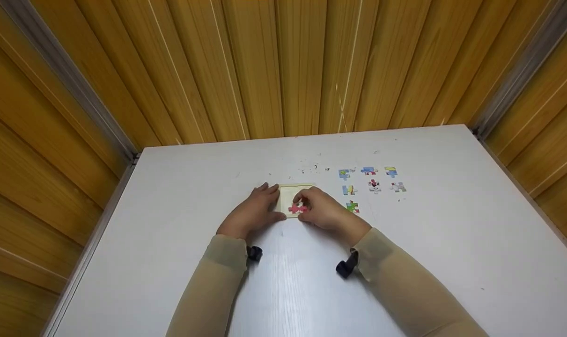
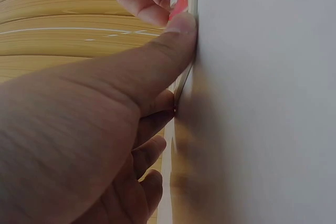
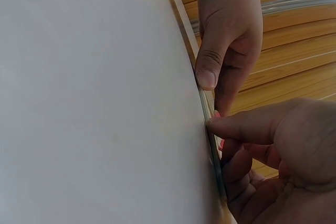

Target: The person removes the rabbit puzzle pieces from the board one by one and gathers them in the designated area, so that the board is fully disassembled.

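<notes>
A pale yellow puzzle tray [image 1: 290, 193] lies flat on the white table [image 1: 452, 243], just in front of me. My left hand [image 1: 270, 203] grips the tray's left side, thumb [image 2: 173, 40] pressed against its near edge [image 2: 185, 80] and fingers along the far side. A red puzzle piece [image 1: 296, 208] sits on the tray's near part. My right hand [image 1: 311, 206] holds that piece [image 2: 180, 1] with curled fingers, while its thumb [image 3: 231, 124] touches the tray's edge [image 3: 209, 114].
Several loose coloured puzzle pieces [image 1: 370, 185] lie in rows on the table, right of the tray; the nearest, a green one [image 1: 352, 206], is beside my right hand. Wooden panel walls [image 1: 283, 65] close in the table at the back and both sides.
</notes>
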`<act>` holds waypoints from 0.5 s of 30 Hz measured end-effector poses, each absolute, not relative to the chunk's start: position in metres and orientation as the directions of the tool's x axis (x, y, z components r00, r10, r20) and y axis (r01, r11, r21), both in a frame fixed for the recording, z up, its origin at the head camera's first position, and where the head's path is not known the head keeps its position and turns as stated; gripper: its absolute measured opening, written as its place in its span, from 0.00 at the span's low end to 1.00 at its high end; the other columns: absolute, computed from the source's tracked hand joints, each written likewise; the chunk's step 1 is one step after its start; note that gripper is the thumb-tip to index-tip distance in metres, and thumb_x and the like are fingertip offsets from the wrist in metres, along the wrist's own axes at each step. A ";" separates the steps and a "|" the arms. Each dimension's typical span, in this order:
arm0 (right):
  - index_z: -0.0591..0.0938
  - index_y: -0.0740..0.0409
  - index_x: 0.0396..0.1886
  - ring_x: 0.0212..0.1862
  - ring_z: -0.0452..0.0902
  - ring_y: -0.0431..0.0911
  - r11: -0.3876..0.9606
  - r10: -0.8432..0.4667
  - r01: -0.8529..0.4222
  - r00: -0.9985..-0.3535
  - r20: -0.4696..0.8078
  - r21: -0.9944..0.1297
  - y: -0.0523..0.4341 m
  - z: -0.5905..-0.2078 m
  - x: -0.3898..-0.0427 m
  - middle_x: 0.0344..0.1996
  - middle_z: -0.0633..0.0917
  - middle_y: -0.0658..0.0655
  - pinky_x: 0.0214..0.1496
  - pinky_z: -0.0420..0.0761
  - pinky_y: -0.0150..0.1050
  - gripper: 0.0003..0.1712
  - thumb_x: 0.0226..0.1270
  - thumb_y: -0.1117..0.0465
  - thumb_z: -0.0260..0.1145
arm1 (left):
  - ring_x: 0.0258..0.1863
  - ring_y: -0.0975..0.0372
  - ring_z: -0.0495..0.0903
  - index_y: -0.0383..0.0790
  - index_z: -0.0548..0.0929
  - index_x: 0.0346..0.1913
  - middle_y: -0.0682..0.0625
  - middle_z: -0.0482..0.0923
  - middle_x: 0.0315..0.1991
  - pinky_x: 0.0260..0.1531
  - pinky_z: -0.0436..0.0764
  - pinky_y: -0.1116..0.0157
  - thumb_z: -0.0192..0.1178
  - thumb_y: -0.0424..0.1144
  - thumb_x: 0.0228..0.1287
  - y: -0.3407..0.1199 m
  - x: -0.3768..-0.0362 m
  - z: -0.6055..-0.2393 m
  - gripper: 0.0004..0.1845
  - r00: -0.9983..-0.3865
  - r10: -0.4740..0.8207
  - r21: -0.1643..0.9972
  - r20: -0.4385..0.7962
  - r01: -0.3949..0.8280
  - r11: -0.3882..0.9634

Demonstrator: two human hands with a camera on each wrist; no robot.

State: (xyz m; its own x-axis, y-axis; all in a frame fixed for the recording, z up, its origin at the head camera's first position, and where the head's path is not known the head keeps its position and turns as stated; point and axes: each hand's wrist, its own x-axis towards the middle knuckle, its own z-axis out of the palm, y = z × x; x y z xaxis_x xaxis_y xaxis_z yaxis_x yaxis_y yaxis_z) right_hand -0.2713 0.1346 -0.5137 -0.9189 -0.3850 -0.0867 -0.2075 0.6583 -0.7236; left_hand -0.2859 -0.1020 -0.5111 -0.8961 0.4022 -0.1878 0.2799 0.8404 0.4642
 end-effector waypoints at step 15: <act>0.90 0.57 0.58 0.54 0.80 0.50 0.667 -0.390 -0.238 -0.919 -0.058 -0.706 0.134 -0.517 -0.273 0.52 0.84 0.61 0.62 0.81 0.48 0.16 0.73 0.66 0.76 | 0.95 0.43 0.48 0.48 0.63 0.91 0.50 0.58 0.93 0.92 0.58 0.41 0.73 0.54 0.78 -0.102 -0.285 -0.510 0.47 -0.894 0.411 0.480 -0.178 0.286 0.829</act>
